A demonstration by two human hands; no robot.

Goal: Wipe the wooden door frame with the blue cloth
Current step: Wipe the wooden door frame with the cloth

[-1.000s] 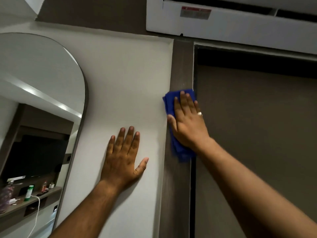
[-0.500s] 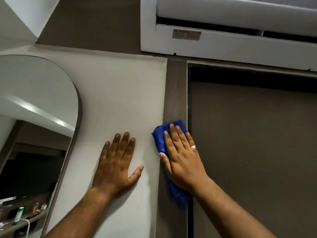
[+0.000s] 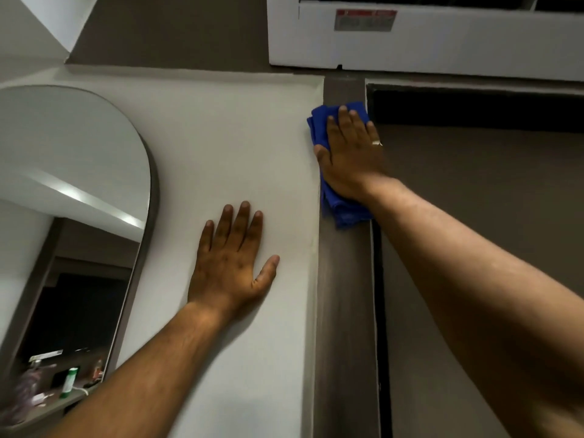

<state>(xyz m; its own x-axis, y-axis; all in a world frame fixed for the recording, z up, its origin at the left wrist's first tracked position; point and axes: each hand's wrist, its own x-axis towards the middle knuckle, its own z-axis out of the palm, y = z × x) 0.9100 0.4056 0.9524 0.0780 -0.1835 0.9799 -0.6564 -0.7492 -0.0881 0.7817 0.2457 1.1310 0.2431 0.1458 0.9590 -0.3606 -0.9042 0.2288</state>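
The dark wooden door frame runs up the middle of the view between the white wall and a brown door. My right hand lies flat on the folded blue cloth and presses it against the frame, close to the frame's top corner. Most of the cloth is hidden under the palm; blue shows above the fingertips and below the wrist. My left hand rests flat on the white wall to the left of the frame, fingers spread, holding nothing.
An arched mirror hangs on the wall at the left. A white air conditioner juts out just above the frame's top. The brown door fills the right side.
My right hand has slid the cloth up the frame toward its top corner. My left hand has stayed flat on the wall. The view has shifted a little.
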